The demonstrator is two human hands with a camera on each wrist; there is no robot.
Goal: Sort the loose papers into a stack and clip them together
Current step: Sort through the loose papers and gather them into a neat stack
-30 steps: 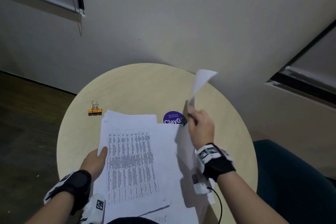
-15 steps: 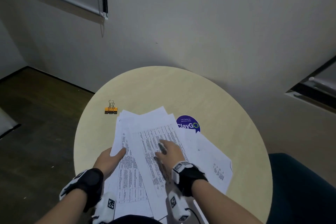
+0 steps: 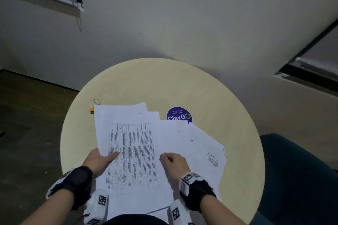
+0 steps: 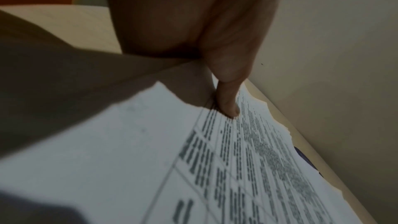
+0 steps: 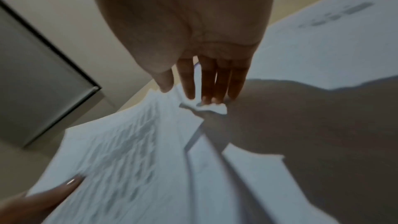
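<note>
White loose papers (image 3: 131,151) lie in a rough, fanned pile on the round beige table (image 3: 164,82). The top sheet carries a printed table. My left hand (image 3: 106,159) pinches the pile's left edge, with the thumb (image 4: 228,105) on the print and the fingers hidden beneath. My right hand (image 3: 173,162) rests on the sheets to the right, and its straight fingertips (image 5: 206,98) press down where the paper buckles into a small ridge. An orange binder clip (image 3: 93,109) sits at the pile's far left corner, partly covered by a sheet.
A purple round sticker (image 3: 179,115) is on the table just beyond the papers. One sheet (image 3: 206,151) pokes out to the right towards the table edge. A dark teal seat (image 3: 301,170) stands at the right, with dark floor on the left.
A second ago my right hand held one sheet up in the air. That sheet now lies on the pile and the hand has come down to press on the papers. The left hand stays at the left edge.
</note>
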